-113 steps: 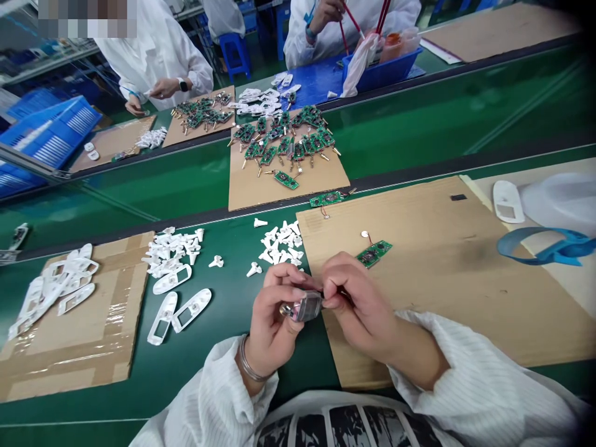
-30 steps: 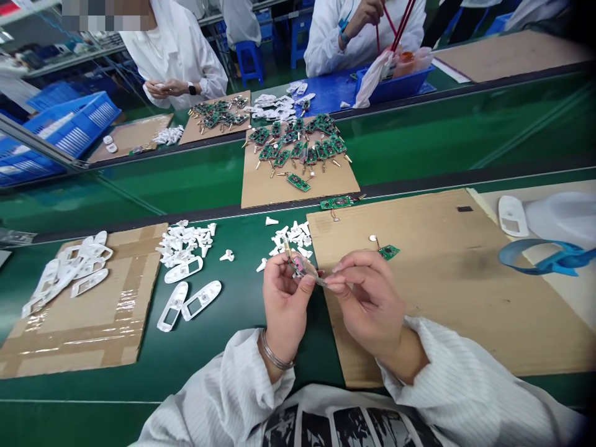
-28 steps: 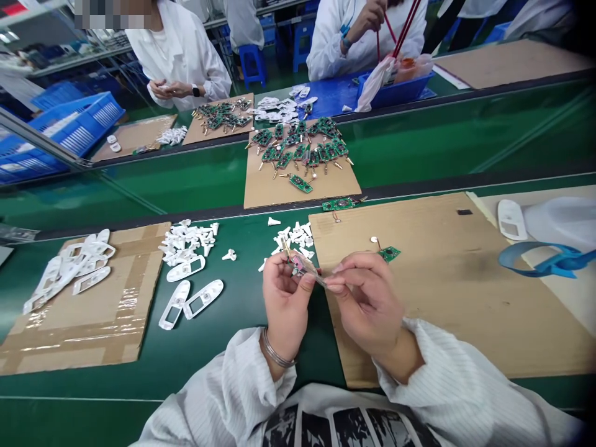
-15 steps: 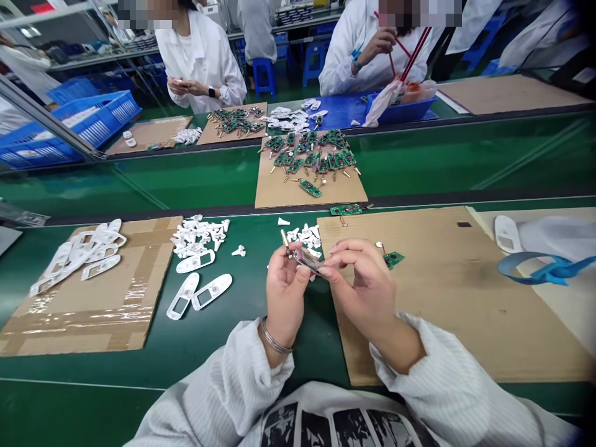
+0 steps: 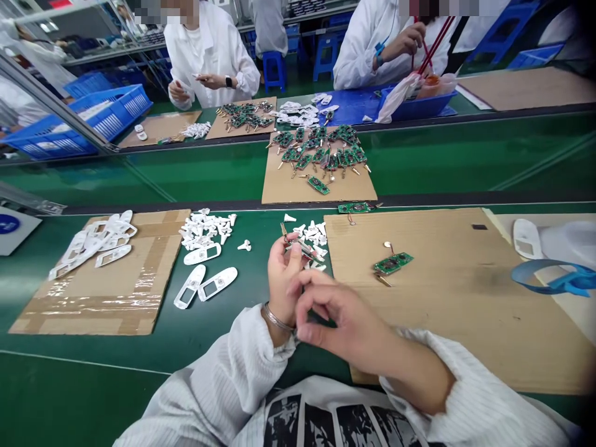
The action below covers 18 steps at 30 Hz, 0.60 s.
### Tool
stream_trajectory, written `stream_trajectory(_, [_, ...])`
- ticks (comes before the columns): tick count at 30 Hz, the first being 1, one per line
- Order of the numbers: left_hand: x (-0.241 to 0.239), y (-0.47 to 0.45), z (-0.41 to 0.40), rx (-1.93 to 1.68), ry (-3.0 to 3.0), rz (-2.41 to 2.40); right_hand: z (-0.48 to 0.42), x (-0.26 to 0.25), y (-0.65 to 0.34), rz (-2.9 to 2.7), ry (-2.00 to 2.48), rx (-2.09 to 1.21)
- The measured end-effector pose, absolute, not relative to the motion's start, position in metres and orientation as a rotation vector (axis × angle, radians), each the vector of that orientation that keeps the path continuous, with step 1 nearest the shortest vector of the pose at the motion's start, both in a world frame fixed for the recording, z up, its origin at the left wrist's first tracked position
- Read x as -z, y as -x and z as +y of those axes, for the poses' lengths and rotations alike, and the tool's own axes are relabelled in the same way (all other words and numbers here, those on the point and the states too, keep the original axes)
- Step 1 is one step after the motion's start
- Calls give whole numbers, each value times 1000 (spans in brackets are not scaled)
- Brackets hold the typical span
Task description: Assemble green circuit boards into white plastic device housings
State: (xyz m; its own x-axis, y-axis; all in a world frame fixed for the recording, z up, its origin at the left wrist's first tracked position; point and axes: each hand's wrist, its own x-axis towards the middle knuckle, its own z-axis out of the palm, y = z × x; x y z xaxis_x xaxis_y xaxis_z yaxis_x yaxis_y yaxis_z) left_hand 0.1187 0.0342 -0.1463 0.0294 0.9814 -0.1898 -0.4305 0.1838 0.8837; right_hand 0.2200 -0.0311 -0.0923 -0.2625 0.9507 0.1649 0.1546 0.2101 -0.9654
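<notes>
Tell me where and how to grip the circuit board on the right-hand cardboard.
The circuit board is probably best pinched across its long edges near the right end, from the right: that end looks free, while a metal tip juts out at the left and a wired white disc lies beyond the far edge.

An electronics assembly workshop, this: green circuit boards [image 5: 331, 162] crowd a cardboard sheet [image 5: 284, 189], white plastic shells [image 5: 227, 279] lie out on the long green surface [image 5: 195, 329], people in white coats [image 5: 212, 56] work opposite, and there are blue stools [image 5: 274, 67] and a slatted blue crate [image 5: 112, 118] too!
</notes>
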Motion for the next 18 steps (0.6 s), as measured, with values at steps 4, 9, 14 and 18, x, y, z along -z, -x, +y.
stream_trajectory(4, [148, -120, 30, -1267, -796, 1040, -28, 106, -208, -1589, 1316, -998])
stream_trajectory(9, [155, -120, 28, -1288, -775, 1053, -22, 129, -201, -1636, 1304, -697])
stream_trajectory(14, [149, -106, 40, -1369, -775, 1005, -8, 125, -221, -1658, 1346, -591])
stream_trajectory(18, [137, -89, 55, -1413, -688, 870, 7, 133, -254, -2021, 1614, -348])
